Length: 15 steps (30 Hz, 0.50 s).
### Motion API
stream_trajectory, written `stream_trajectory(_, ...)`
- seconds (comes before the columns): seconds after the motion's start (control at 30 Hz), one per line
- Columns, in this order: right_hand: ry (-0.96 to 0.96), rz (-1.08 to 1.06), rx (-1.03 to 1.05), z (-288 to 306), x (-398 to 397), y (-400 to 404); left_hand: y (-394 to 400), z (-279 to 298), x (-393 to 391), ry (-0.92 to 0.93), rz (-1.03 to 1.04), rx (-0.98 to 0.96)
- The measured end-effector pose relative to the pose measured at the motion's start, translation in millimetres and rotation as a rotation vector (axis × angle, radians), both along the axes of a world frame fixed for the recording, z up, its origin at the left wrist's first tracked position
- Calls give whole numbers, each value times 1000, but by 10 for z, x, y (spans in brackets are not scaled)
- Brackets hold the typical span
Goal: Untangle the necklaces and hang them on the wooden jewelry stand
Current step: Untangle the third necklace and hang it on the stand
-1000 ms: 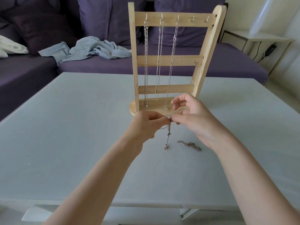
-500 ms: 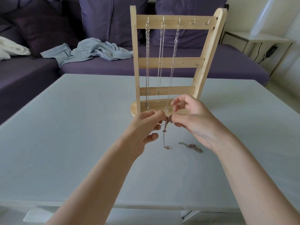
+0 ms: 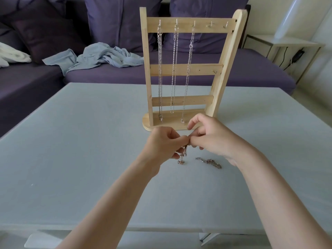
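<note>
A wooden jewelry stand (image 3: 217,83) stands upright on the grey table (image 3: 89,141), with three silver chains (image 3: 173,69) hanging from its top hooks. Just in front of its base, my left hand (image 3: 161,144) and my right hand (image 3: 210,137) meet, both pinching a thin rose-coloured necklace (image 3: 182,157) that dangles bunched below my fingers, its lower end touching the table. Another tangled chain (image 3: 209,161) lies on the table under my right wrist.
A purple sofa (image 3: 197,74) runs behind the table, with a crumpled light-blue cloth (image 3: 97,57) and a white cloth (image 3: 12,56) on it. A small side table (image 3: 287,44) stands at the far right. Two hooks at the top right of the stand carry nothing.
My hands have stayed close together on the necklace; the dangling part is now shorter and more bunched under my left fingers. The view has tilted slightly.
</note>
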State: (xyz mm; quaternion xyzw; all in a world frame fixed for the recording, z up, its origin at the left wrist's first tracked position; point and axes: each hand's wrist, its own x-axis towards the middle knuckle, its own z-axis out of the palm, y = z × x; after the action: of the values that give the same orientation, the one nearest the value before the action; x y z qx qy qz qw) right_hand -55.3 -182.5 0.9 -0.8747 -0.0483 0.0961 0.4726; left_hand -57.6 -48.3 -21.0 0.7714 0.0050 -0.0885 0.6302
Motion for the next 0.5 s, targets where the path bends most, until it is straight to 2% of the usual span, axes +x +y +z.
stream_trajectory(0.23,158,-36,167,-26,-13,-7,6,13,6,0,-99,-65)
stream_trajectory(0.37,115,-43,206,-28,-18,9,-2,26,-20,-16,-176,-45)
stream_trajectory(0.5,51,-66,276,-22,-9,-7,24,56,1,-18,-118,-49)
